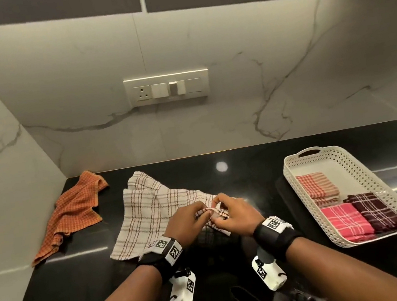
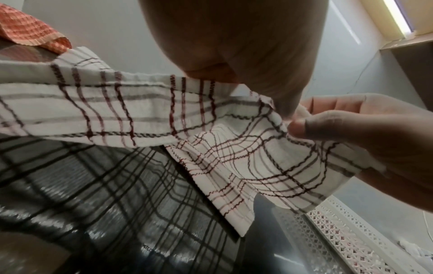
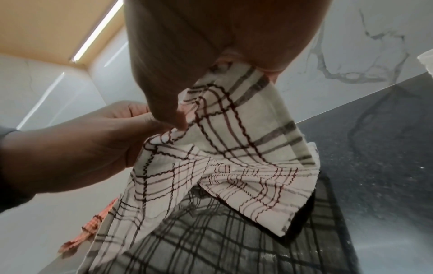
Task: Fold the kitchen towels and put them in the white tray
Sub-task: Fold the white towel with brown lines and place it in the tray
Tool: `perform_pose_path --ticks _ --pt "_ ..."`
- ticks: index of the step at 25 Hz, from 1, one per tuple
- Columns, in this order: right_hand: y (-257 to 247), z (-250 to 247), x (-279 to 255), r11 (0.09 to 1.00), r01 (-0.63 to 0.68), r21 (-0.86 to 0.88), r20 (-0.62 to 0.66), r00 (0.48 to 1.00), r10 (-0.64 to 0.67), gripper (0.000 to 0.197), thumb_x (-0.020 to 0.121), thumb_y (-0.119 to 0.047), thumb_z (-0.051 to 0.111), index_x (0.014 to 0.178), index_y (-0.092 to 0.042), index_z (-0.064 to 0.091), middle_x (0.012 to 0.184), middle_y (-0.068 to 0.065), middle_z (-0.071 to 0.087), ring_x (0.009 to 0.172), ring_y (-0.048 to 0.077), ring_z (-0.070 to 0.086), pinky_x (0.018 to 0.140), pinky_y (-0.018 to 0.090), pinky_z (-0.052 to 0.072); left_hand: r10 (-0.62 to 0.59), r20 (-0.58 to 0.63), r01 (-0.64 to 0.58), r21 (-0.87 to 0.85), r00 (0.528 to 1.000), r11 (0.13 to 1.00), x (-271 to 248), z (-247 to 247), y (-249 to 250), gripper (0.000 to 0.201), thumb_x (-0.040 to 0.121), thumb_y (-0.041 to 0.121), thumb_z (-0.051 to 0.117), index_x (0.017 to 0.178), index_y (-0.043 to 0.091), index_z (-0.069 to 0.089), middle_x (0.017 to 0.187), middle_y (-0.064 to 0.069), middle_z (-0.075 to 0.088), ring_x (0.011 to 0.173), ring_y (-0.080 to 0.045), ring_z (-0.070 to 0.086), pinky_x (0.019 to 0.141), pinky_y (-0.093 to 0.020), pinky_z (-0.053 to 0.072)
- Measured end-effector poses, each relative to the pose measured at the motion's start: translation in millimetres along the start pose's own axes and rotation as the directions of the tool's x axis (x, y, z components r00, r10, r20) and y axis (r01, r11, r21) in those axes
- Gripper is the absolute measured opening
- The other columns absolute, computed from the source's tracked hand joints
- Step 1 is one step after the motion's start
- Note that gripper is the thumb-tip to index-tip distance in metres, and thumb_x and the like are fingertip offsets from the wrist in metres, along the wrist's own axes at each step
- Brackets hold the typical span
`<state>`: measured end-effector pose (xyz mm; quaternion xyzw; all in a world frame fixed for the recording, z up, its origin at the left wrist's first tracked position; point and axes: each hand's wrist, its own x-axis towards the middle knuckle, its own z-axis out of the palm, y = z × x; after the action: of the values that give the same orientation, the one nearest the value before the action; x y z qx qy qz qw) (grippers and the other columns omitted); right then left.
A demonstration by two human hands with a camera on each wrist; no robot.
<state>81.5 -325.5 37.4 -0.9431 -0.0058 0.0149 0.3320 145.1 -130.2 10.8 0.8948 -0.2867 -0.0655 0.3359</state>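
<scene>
1. Both hands, left hand and right hand, pinch one corner of the white cloth towel with brown checks, raised slightly off the black countertop.
2. Three folded towels lie in the white perforated plastic tray at the right.

Left hand, right hand pinching plaid towel

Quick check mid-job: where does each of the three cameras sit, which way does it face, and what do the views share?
Head: on the head, looking down at the counter; both forearms, left hand, right hand, white tray.
Left wrist: under the left hand, facing the white checked towel; palm close.
Right wrist: under the right hand, facing the towel; palm close.
Shared: both wrist views show the other hand pinching the towel.
</scene>
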Motion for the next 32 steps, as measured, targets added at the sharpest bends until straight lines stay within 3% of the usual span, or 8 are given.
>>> perform_pose_path --ticks 5,13,18,21,24,26,29,32 --pt "8.7 -19.2 2.8 0.998 -0.003 0.067 -0.049 0.999 0.006 0.019 0.084 -0.046 0.06 0.096 -0.034 0.07 0.084 -0.015 0.071 0.08 0.004 0.065 0.074 0.035 0.055 0.025 -0.091 -0.022 0.028 0.996 0.999 4.0 -9.8 10.5 0.042 0.089 0.067 0.048 0.087 0.028 0.063 0.075 0.012 0.064 0.071 -0.004 0.06 0.064 -0.033 0.052" --pt "17.1 -67.6 21.9 0.957 0.091 0.274 -0.167 0.985 -0.046 0.027 0.088 -0.053 0.063 0.079 -0.03 0.073 0.074 -0.005 0.071 0.07 0.014 0.067 0.066 0.043 0.056 0.006 -0.219 0.009 0.066 0.976 0.998 -17.0 -61.1 -15.4 0.034 0.09 0.063 0.052 0.077 0.034 0.063 0.064 0.015 0.062 0.062 -0.005 0.059 0.056 -0.033 0.049" --pt "-2.4 -107.8 38.5 0.887 0.229 0.4 -0.324 0.941 -0.097 0.017 0.096 -0.025 0.065 0.086 -0.016 0.076 0.079 0.005 0.072 0.073 0.017 0.065 0.071 0.037 0.053 -0.069 -0.222 0.095 0.107 0.973 0.99 -39.4 -88.6 -55.0 0.031 0.09 0.049 0.052 0.088 0.024 0.07 0.077 0.009 0.069 0.074 -0.011 0.065 0.066 -0.036 0.053" --pt "-10.7 -138.9 44.1 0.855 0.263 0.447 -0.427 0.903 -0.055 0.016 0.096 -0.019 0.065 0.084 -0.018 0.074 0.077 0.0 0.069 0.071 0.008 0.061 0.068 0.027 0.052 -0.186 -0.19 0.213 0.132 0.964 0.968 -59.2 -106.4 -84.9 0.016 0.09 0.023 0.059 0.099 0.025 0.073 0.095 0.004 0.072 0.091 -0.021 0.068 0.079 -0.039 0.055" --pt "-8.6 -169.9 46.0 0.841 0.278 0.464 -0.498 0.867 -0.012 0.021 0.094 -0.027 0.067 0.082 -0.012 0.073 0.078 0.004 0.069 0.073 0.016 0.062 0.071 0.039 0.054 -0.219 -0.287 0.273 0.16 0.932 0.949 -75.3 -134.7 -94.1 0.022 0.092 0.008 0.063 0.105 0.021 0.074 0.099 0.0 0.073 0.093 -0.024 0.069 0.079 -0.035 0.051" --pt "-8.3 -186.1 44.4 0.851 0.268 0.452 -0.497 0.868 -0.01 0.021 0.094 -0.027 0.068 0.084 -0.009 0.073 0.08 0.009 0.069 0.074 0.019 0.062 0.072 0.042 0.054 -0.213 -0.398 0.27 0.091 0.892 0.959 -73.7 -163.0 -87.5 0.017 0.093 0.011 0.064 0.103 0.019 0.076 0.094 -0.004 0.075 0.086 -0.028 0.07 0.075 -0.036 0.051" --pt "-17.9 -212.2 41.5 0.862 0.28 0.422 -0.506 0.862 -0.032 0.015 0.095 -0.024 0.067 0.089 -0.012 0.074 0.079 -0.002 0.073 0.07 0.01 0.065 0.068 0.029 0.056 -0.242 -0.537 0.161 -0.194 0.808 0.968 -55.1 -208.1 -58.8 0.015 0.092 0.029 0.061 0.093 0.025 0.075 0.072 -0.007 0.072 0.061 -0.031 0.069 0.064 -0.048 0.06" --pt "-30.0 -242.2 40.8 0.855 0.309 0.418 -0.515 0.855 -0.058 0.012 0.096 -0.025 0.066 0.089 -0.019 0.074 0.071 -0.012 0.074 0.06 0.002 0.065 0.054 0.017 0.052 -0.346 -0.482 -0.003 -0.586 0.805 0.81 -32.2 -246.1 -17.4 0.012 0.103 0.016 0.054 0.099 0.011 0.065 0.07 -0.017 0.064 0.047 -0.025 0.067 0.048 -0.046 0.06"
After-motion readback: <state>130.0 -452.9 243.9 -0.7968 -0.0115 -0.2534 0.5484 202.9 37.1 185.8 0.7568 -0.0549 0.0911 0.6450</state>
